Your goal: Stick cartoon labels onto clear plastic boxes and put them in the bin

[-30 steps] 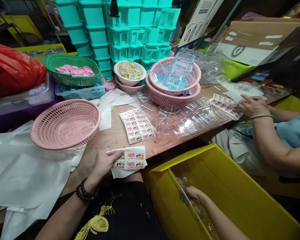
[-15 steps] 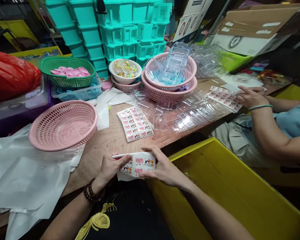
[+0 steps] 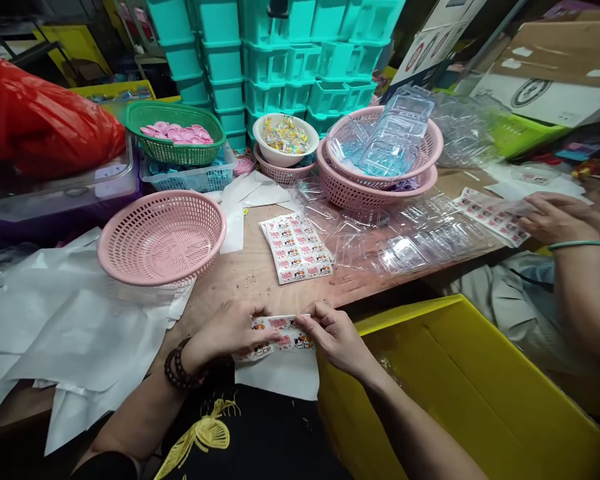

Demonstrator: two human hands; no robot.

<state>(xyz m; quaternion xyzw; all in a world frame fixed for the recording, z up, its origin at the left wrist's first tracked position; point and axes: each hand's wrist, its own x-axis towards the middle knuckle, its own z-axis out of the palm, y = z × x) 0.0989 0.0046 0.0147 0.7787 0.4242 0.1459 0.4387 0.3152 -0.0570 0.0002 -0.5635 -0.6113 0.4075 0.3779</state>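
Pinched at both ends, a sticker sheet (image 3: 283, 340) printed with cartoon animals is gripped by the left hand (image 3: 230, 328) and the right hand (image 3: 336, 337) in the head view, near the front edge of the wooden table (image 3: 240, 277). White backing paper (image 3: 280, 377), smooth and thin, hangs below it. Farther in lies a stack of printed sheets (image 3: 300, 252). To its left sits a round pink basket (image 3: 163, 243) with perforated plastic walls. Behind, a green mesh basket (image 3: 177, 155) holds glossy pink pieces (image 3: 177, 133), and a white bowl (image 3: 284, 159) holds small items in crinkly clear wrapping (image 3: 286, 135). Two nested pink baskets (image 3: 370, 198) carry boxy transparent trays (image 3: 403, 123) and light-blue pieces (image 3: 387, 164). Clear plastic shells (image 3: 415, 251) spread before them. Beside the right forearm stands a smooth-walled yellow box (image 3: 440, 360).
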